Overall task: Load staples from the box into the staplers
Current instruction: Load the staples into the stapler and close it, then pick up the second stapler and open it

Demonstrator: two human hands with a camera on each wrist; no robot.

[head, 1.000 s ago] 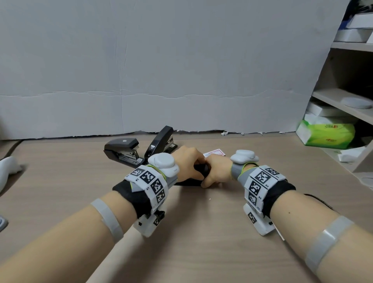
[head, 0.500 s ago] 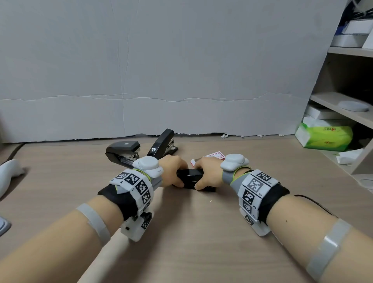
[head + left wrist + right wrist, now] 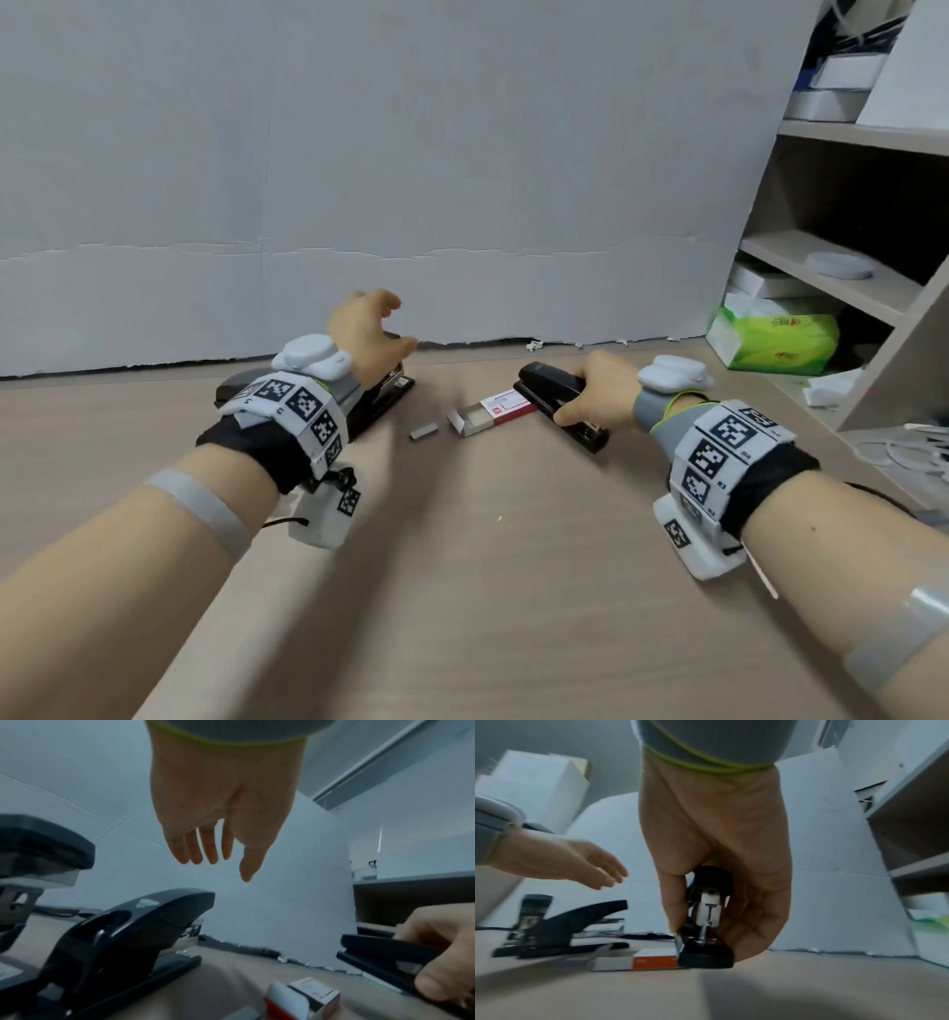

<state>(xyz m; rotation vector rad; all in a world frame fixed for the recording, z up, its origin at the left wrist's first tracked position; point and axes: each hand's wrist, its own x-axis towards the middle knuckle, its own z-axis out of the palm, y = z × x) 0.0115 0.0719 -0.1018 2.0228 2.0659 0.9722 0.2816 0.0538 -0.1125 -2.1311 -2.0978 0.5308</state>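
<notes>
My right hand (image 3: 590, 398) (image 3: 713, 902) grips a closed black stapler (image 3: 557, 398) (image 3: 707, 925) that rests on the table, right of the middle. Beside it lies a red and white staple box (image 3: 490, 413) (image 3: 652, 960) with its drawer pulled out, and a loose strip of staples (image 3: 424, 431) to its left. My left hand (image 3: 372, 334) (image 3: 218, 833) hovers open above two black staplers at the left. The nearer stapler (image 3: 377, 403) (image 3: 123, 933) has its top raised. The other stapler (image 3: 30, 850) sits behind my wrist.
A white cardboard wall (image 3: 411, 180) closes the back of the wooden table (image 3: 488, 591). A shelf unit (image 3: 847, 257) stands at the right, with a green tissue pack (image 3: 775, 342) at its foot. White cables (image 3: 904, 452) lie at the right edge.
Both hands held one stapler together in the middle. Now the right hand has carried it to the right and set it down, and the left hand has let go and moved left above the other staplers.
</notes>
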